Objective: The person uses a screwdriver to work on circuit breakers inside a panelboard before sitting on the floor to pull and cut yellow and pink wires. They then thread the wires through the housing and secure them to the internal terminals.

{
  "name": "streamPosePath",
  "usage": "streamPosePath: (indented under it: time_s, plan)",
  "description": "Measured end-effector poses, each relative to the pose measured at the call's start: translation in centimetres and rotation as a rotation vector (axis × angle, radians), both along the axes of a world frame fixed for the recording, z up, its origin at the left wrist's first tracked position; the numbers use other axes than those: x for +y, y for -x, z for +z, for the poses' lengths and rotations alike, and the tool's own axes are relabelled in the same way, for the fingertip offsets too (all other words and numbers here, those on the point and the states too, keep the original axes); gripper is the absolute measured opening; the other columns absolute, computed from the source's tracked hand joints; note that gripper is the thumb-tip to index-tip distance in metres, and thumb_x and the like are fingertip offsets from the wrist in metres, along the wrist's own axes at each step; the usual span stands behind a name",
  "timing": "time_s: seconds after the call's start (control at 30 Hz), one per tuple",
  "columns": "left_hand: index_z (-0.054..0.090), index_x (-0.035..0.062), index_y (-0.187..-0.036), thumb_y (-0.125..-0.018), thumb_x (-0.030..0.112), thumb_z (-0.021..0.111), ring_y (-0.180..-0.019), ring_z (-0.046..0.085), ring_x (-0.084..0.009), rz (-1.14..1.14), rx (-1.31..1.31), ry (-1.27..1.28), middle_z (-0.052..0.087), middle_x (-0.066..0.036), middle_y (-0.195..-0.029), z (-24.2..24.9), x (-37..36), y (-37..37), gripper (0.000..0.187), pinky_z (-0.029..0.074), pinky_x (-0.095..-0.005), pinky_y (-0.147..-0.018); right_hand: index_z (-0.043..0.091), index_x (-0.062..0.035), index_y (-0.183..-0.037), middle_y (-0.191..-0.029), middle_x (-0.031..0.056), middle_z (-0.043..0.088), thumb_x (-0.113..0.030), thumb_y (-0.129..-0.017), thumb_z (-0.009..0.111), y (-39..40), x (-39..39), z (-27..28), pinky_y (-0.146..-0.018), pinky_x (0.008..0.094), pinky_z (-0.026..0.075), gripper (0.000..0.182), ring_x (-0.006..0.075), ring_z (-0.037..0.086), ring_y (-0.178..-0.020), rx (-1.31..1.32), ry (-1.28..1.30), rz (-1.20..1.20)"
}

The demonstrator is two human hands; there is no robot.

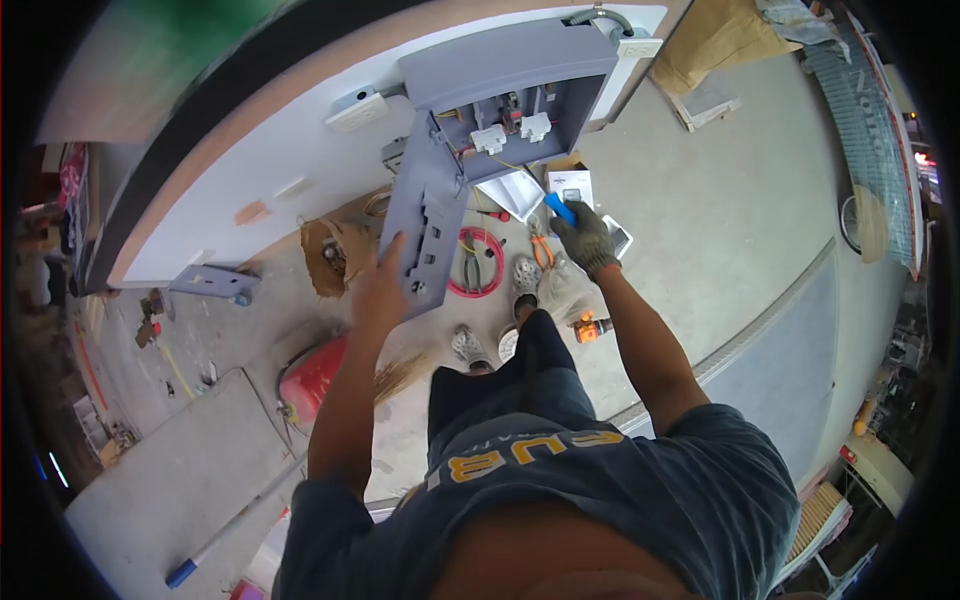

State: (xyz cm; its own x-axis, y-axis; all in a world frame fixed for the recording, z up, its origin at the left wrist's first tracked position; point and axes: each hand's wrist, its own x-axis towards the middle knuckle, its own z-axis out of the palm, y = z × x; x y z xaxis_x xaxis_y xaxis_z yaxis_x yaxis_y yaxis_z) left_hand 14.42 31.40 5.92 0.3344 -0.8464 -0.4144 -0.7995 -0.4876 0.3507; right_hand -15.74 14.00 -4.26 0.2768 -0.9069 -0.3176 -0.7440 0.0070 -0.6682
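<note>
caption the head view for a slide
Gloved right hand holding a blue object, bare left hand at open door of grey box

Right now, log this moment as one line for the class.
left hand: bare, at door | right hand: gloved, holding blue object | grey box: open

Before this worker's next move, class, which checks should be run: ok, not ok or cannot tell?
1. Flat grey door of the boxy grey electrical panel open: ok.
2. Blue cylindrical handle held in the gloved right hand: ok.
3. Both hands gloved: not ok; the left hand is bare.
4. Door touched by left hand: cannot tell; the hand is blurred.
5. Footing around the pale perforated shoes clear: not ok; a round pink coil lies close by.
6. Panel's power off: cannot tell.
</note>
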Motion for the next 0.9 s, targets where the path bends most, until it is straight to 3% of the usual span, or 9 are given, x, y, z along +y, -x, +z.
streamPosePath:
  time_s: [0.13, 0.33, 0.4, 0.53, 0.63, 0.7, 0.77, 0.8, 0.9]
  plan:
    - [0.041, 0.0213, -0.143, -0.075, -0.007, 0.045, -0.117, 0.051, -0.0428, -0.05, 0.043, 0.096, 0.039, -0.023, -0.14, -1.3, 0.7, -2.0, 0.074, 0.047, -0.0485, -0.091, 0.055, -0.0092, -0.124, -0.102, 0.0223, 0.066, -0.041, -0.087, 0.06, -4.2, -5.2, -5.1, -0.084, 0.0479, 0.048, 0.049, 0.0413, 0.062, -0.097, -0.055, 0.156, 0.082]
    - [0.047, 0.0048, -0.138, -0.065, -0.009, 0.04, -0.134, 0.038, -0.039, -0.059, 0.306, 0.186, 0.028, -0.028, -0.149, -2.0, 1.5, -4.1, 0.074, 0.035, -0.0412, -0.108, 0.054, -0.013, -0.129, -0.101, 0.0206, 0.066, -0.035, -0.092, 0.057, -7.4, -7.6, -9.8, -0.083, 0.0459, 0.049, 0.043, 0.04, 0.063, -0.095, -0.263, 0.377, 0.157]
    - [0.054, 0.0041, -0.13, -0.069, -0.001, 0.048, -0.135, 0.039, -0.0338, -0.347, 0.151, 0.426, 0.028, -0.029, -0.149, -3.9, 2.1, -5.7, 0.062, 0.034, -0.04, -0.108, 0.057, -0.0117, -0.129, -0.104, 0.021, 0.066, -0.028, -0.089, 0.065, -9.2, -7.2, -10.3, -0.082, 0.0445, 0.051, 0.043, 0.0394, 0.064, -0.092, -0.246, 0.4, 0.296]
    - [0.055, 0.0046, -0.121, -0.07, 0.002, 0.05, -0.134, 0.039, -0.0338, -0.436, 0.026, 0.527, 0.033, -0.028, -0.144, -6.6, 3.2, -5.5, 0.052, 0.029, -0.0423, -0.11, 0.063, -0.0166, -0.12, -0.091, 0.0132, 0.068, -0.036, -0.089, 0.061, -12.4, -8.2, -14.6, -0.071, 0.0438, 0.053, 0.036, 0.0319, 0.066, -0.08, -0.091, 0.809, 0.342]
    - [0.055, 0.005, -0.112, -0.071, 0.006, 0.052, -0.134, 0.039, -0.0338, -0.555, -0.059, 0.594, 0.038, -0.026, -0.139, -7.7, 3.5, -5.2, 0.042, 0.024, -0.0447, -0.111, 0.064, -0.0155, -0.117, -0.092, 0.0141, 0.068, -0.038, -0.089, 0.06, -12.8, -10.1, -18.2, -0.071, 0.044, 0.053, 0.036, 0.0326, 0.066, -0.082, -0.082, 0.97, 0.33]
    - [0.055, 0.0053, -0.106, -0.071, 0.009, 0.053, -0.134, 0.039, -0.0339, -0.614, -0.119, 0.608, 0.041, -0.025, -0.136, -7.8, 4.2, -5.3, 0.035, 0.02, -0.0462, -0.111, 0.063, -0.0119, -0.114, -0.095, 0.0162, 0.067, -0.039, -0.087, 0.063, -12.0, -11.0, -19.2, -0.071, 0.0437, 0.052, 0.038, 0.0371, 0.064, -0.083, -0.204, 0.996, 0.4]
    - [0.055, 0.0057, -0.1, -0.072, 0.011, 0.054, -0.134, 0.039, -0.0339, -0.68, -0.175, 0.648, 0.044, -0.024, -0.132, -8.1, 5.1, -4.5, 0.029, 0.017, -0.0478, -0.112, 0.056, -0.0094, -0.128, -0.113, 0.0239, 0.063, -0.037, -0.088, 0.063, -11.3, -8.7, -15.0, -0.092, 0.0411, 0.048, 0.05, 0.0321, 0.063, -0.104, -0.175, 0.613, 0.44]
    - [0.055, 0.0058, -0.097, -0.072, 0.013, 0.055, -0.134, 0.039, -0.0339, -0.713, -0.2, 0.657, 0.046, -0.024, -0.131, -8.1, 5.6, -4.2, 0.026, 0.015, -0.0486, -0.112, 0.056, -0.0094, -0.128, -0.113, 0.0239, 0.063, -0.037, -0.088, 0.063, -10.8, -8.9, -15.2, -0.092, 0.0411, 0.048, 0.05, 0.0321, 0.063, -0.104, -0.186, 0.638, 0.433]
    - [0.055, 0.0063, -0.088, -0.073, 0.016, 0.057, -0.133, 0.04, -0.0339, -0.788, -0.26, 0.666, 0.051, -0.022, -0.126, -8.0, 6.6, -3.4, 0.018, 0.01, -0.0509, -0.114, 0.058, -0.0075, -0.125, -0.113, 0.0229, 0.063, -0.032, -0.088, 0.063, -8.4, -9.5, -17.7, -0.089, 0.0438, 0.049, 0.044, 0.0362, 0.063, -0.102, -0.139, 0.899, 0.83]
